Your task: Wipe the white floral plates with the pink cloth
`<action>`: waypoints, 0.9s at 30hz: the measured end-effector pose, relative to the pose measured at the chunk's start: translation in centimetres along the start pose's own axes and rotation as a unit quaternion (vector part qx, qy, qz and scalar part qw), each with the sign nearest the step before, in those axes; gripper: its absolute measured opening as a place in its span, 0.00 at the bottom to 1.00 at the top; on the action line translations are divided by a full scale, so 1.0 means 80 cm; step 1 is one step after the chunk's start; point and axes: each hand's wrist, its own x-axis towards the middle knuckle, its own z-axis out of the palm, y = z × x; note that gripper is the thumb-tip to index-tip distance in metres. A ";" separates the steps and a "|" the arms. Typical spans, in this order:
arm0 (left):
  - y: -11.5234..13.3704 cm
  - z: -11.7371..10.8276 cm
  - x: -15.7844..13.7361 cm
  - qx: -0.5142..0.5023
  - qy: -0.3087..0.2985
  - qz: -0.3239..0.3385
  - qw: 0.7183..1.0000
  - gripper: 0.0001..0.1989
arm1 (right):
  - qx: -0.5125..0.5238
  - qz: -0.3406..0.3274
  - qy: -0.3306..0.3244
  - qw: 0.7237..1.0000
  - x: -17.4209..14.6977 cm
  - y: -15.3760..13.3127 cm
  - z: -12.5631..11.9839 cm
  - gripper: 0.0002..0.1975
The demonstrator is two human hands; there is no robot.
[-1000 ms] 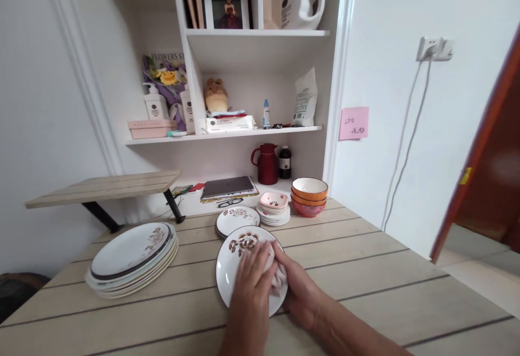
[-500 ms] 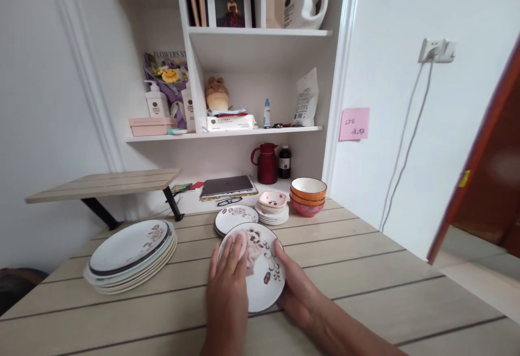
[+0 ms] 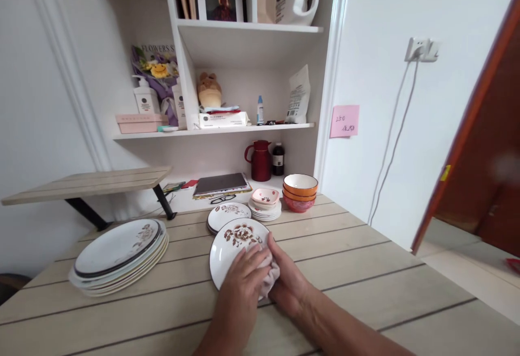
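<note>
A white plate [image 3: 222, 256] with a brown flower pattern and dark rim is tilted up above the table. My right hand [image 3: 290, 280] grips its right edge, thumb on the front and the other fingers behind. My left hand [image 3: 244, 285] presses a pale pink cloth [image 3: 268, 277] against the plate's lower right face, its fingers bent over the cloth. Just behind lies a short stack of smaller matching plates [image 3: 227, 212]. Farther left stands a taller stack of large plates [image 3: 117, 253], a dark-rimmed one on top.
Stacked bowls [image 3: 299, 191] and a small square dish [image 3: 265, 197] on little plates stand at the back right. Behind them are a red jug [image 3: 260, 161], a dark bottle [image 3: 278, 159], a laptop [image 3: 221, 183] and glasses [image 3: 222, 199]. A raised wooden stand [image 3: 89, 182] is back left.
My left hand has slid the cloth from the plate's upper left across to its lower right, close to my right hand. The whole view has shifted slightly.
</note>
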 end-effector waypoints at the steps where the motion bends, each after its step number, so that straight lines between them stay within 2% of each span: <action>1: 0.000 -0.002 0.001 -0.001 -0.009 0.012 1.000 0.14 | 0.010 0.004 -0.004 1.000 0.001 -0.006 -0.002 0.33; 3: -0.001 -0.005 0.003 0.010 -0.021 0.029 0.999 0.14 | 0.016 -0.007 -0.008 1.000 0.003 -0.019 -0.006 0.36; 5: -0.004 -0.007 0.003 0.038 -0.021 0.032 0.999 0.15 | 0.010 -0.046 -0.001 0.999 0.003 -0.031 -0.010 0.36; 9: -0.014 -0.014 -0.004 0.128 0.020 -0.003 0.992 0.20 | -0.019 -0.089 0.013 0.996 0.000 -0.038 -0.010 0.33; 15: -0.028 -0.016 -0.018 0.197 0.078 -0.134 0.968 0.23 | -0.092 -0.054 0.039 0.993 -0.012 -0.003 0.014 0.30; 19: -0.027 -0.006 -0.018 0.182 0.094 -0.174 0.963 0.22 | -0.113 -0.029 0.039 0.992 -0.017 0.020 0.021 0.29; 22: -0.021 0.003 -0.014 0.137 0.081 -0.164 0.974 0.26 | -0.116 -0.022 0.014 0.993 -0.013 0.029 0.016 0.29; 25: -0.011 0.011 -0.011 0.081 0.033 -0.112 0.990 0.28 | -0.091 -0.024 -0.006 0.996 -0.006 0.027 0.011 0.30; 27: -0.004 0.014 -0.010 0.052 -0.003 -0.071 0.996 0.27 | -0.062 -0.029 0.010 0.998 -0.001 0.019 0.007 0.31</action>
